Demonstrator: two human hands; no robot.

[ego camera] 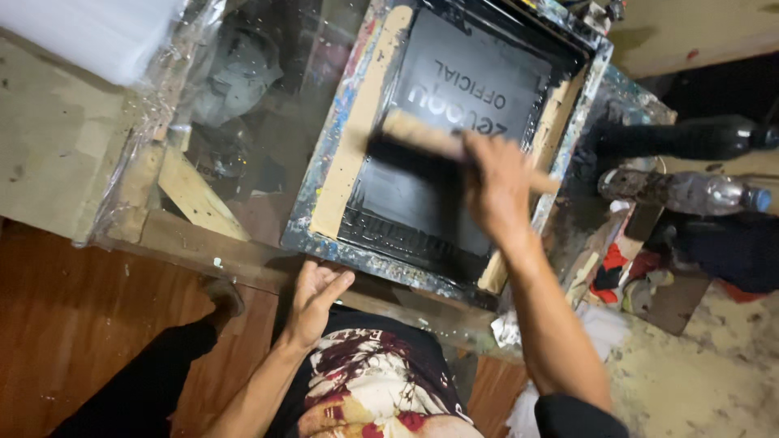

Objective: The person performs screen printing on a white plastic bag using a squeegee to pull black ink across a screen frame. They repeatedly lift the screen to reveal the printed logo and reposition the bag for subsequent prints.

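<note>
While the head camera looks straight down, we record one view only. Item one: our right hand (497, 188), forearm reaching up from the lower right of the picture, wrist slightly bent, fingers clenched around the wooden handle of a squeegee (442, 144). The squeegee lies slantwise across the middle of the screen, its handle running from upper left to lower right, its dark blade edge pressed to the black mesh just below the handle. Motion blur softens the hand and the handle ends.

Item two: printing screen frame (324, 154), paint-spattered, tilted a little clockwise, resting on a glass-topped workbench (268, 105). Tan tape borders the mesh along the left and right inner edges; black ink covers the mesh, with pale mirrored lettering near the far edge.

Item three: our left hand (315, 296), forearm rising from the lower left, palm turned up and fingers loosely spread, grasping nothing. It sits just below the near left corner of the frame, close to the bench's near edge; we cannot tell whether the fingertips touch the frame.

Item four: two ink-stained plastic bottles (690, 191) lying on their sides off the bench's right edge, beside crumpled rags (625, 272). A printed dark garment (381, 385) shows at the bottom centre.
</note>
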